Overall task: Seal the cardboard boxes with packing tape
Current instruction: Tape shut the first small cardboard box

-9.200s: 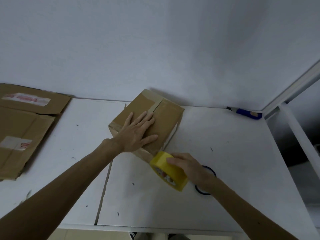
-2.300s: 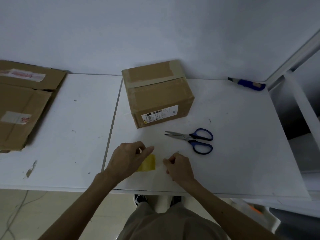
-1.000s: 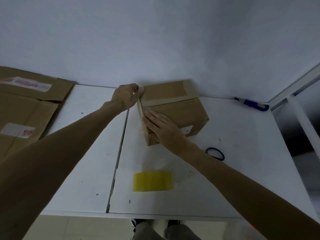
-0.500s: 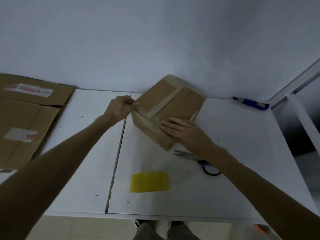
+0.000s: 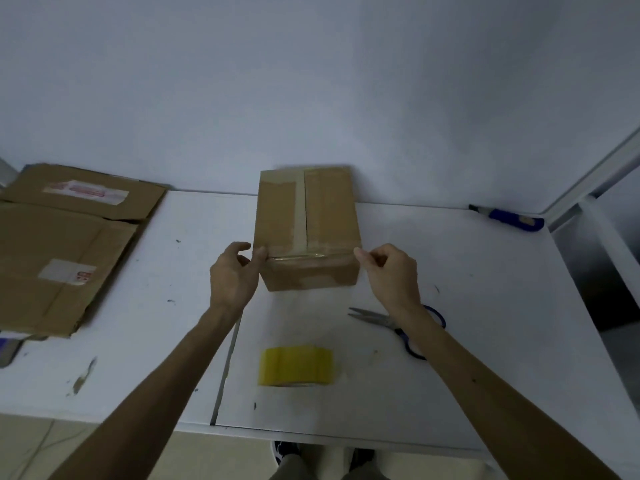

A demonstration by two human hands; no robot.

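Head view, tape strip (image 5: 309, 257) pinched between both hands' grips, across box (image 5: 306, 220) edge.

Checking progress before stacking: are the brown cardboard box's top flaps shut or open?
Shut: the brown cardboard box has its flaps flat, meeting at a taped centre seam.

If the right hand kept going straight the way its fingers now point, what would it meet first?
The right hand points left, so it would likely meet the cardboard box first, at its near right corner, where the clear tape strip ends. Depth is uncertain.
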